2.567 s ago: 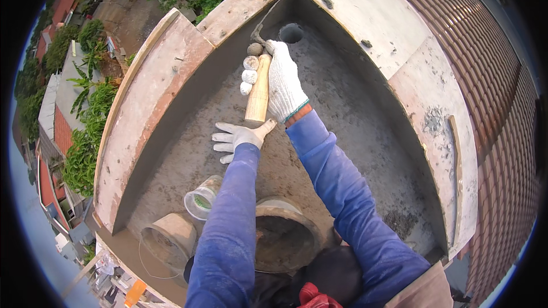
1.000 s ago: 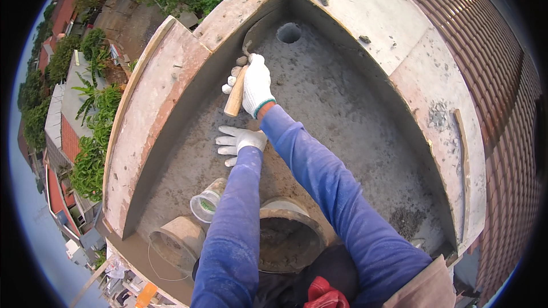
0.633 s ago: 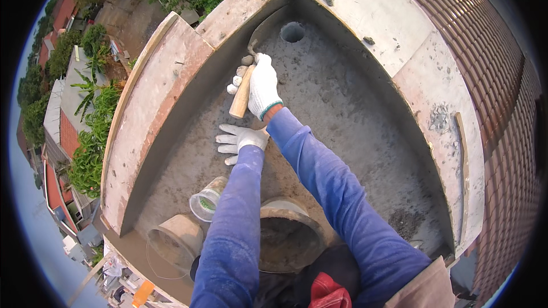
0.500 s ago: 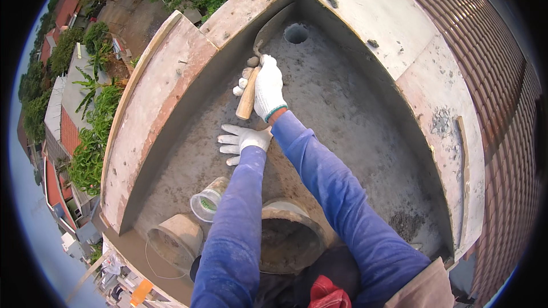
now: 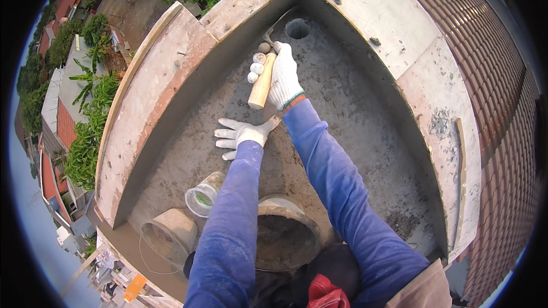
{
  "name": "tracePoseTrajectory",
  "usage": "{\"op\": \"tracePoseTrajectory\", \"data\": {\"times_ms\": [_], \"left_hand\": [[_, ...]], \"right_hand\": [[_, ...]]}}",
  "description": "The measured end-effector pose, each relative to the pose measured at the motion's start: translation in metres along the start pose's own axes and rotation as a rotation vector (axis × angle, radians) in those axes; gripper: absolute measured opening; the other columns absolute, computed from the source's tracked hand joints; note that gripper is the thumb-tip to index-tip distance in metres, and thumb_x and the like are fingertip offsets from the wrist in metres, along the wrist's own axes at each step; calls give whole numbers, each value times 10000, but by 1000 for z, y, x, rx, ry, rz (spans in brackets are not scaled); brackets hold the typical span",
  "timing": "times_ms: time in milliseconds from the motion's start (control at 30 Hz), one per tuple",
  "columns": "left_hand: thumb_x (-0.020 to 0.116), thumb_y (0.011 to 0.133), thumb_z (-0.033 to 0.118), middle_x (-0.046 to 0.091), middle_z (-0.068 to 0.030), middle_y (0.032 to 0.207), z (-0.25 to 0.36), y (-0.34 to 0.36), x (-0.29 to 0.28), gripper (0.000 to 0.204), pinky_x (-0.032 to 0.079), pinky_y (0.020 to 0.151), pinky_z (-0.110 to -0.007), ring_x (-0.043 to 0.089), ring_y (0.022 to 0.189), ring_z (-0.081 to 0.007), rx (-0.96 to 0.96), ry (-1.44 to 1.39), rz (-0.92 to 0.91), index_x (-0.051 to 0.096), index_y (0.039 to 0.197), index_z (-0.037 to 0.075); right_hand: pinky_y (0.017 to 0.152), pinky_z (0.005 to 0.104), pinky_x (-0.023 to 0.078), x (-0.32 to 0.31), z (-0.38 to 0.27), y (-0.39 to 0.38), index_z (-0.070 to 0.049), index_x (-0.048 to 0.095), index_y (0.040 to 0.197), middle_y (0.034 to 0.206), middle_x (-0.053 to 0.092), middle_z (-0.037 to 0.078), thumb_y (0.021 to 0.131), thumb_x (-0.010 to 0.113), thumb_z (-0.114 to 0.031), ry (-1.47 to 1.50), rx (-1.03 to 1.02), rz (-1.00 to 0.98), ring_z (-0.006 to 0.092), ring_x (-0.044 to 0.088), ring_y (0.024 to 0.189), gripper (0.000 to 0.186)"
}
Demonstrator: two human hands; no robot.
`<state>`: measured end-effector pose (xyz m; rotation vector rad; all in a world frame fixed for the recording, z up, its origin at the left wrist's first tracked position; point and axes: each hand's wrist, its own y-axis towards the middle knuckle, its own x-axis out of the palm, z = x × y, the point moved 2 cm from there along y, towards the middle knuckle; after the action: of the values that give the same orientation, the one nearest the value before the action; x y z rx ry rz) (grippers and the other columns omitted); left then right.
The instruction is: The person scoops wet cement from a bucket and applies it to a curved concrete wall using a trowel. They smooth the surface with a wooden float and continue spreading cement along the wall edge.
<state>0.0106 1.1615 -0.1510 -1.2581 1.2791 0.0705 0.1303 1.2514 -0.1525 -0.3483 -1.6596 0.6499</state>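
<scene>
In a white knit glove, my right hand (image 5: 284, 81) is wrapped round the wooden handle of a trowel (image 5: 261, 87). The trowel's metal neck bends beyond the fist, and its blade lies against the left wall near the far corner, mostly edge-on and hard to make out. A round drain hole (image 5: 297, 29) opens in the concrete floor just right of the blade. My left hand (image 5: 249, 133), also gloved in white, is spread with fingers apart, low over or on the grey cement floor (image 5: 342, 131); contact cannot be made out. It holds nothing.
Below my hands stand a large cement-stained bucket (image 5: 291, 208), a small clear tub (image 5: 200, 200) with something green inside, and a tilted pail (image 5: 171, 231). Low walls (image 5: 154, 85) enclose the triangular floor. A tiled roof (image 5: 474, 45) slopes away at right; trees (image 5: 94, 137) lie below at left.
My right hand and the trowel have shifted slightly right and up, and the blade shows narrower. My left hand has moved a little up, fingers still spread. The view has shifted slightly.
</scene>
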Motion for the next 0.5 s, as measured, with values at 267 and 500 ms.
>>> {"op": "tracePoseTrajectory", "data": {"times_ms": [267,500], "left_hand": [[970,615,731,-91,-284,1806,-4,2,1,1701,78,1299,-725,-62,1680,-474,18,-14,6,-138,1740,98],[947,644,744,-75,-270,1815,-6,-9,-18,1665,76,1313,-711,-49,1685,-461,39,-25,-69,-127,1746,106]], "right_hand": [[503,411,526,13,-10,-42,-123,612,1017,735,597,51,1111,452,-442,-266,-5,-69,205,565,548,369],[656,377,662,-65,-45,-124,-9,605,1228,936,662,92,1124,542,-265,-1040,-290,138,189,705,713,283]]}}
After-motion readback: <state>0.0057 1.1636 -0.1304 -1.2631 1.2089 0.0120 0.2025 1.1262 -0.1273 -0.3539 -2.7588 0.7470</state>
